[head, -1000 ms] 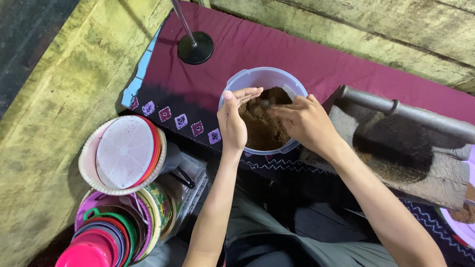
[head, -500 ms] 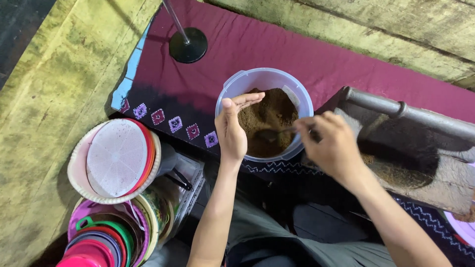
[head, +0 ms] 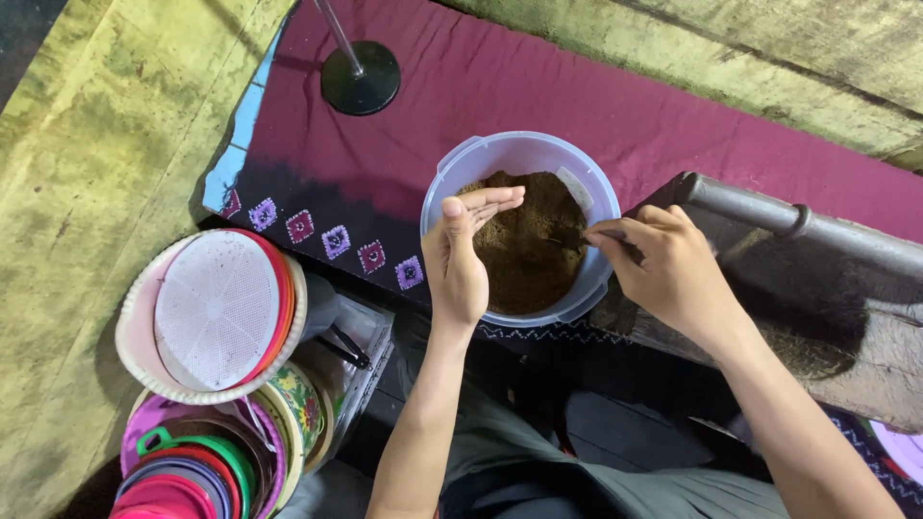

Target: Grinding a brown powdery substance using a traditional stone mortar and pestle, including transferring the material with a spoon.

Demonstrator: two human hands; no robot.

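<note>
Scooping brown powder from the pale blue tub on the maroon cloth: the right hand, fingers pinched on a small spoon, dips in. The left hand hovers cupped over the tub's near-left rim, fingers together, holding nothing. Judged next: a level lift toward that palm.

A pale blue round plastic tub stands upright on maroon cloth, partly filled with brown powder.
</note>
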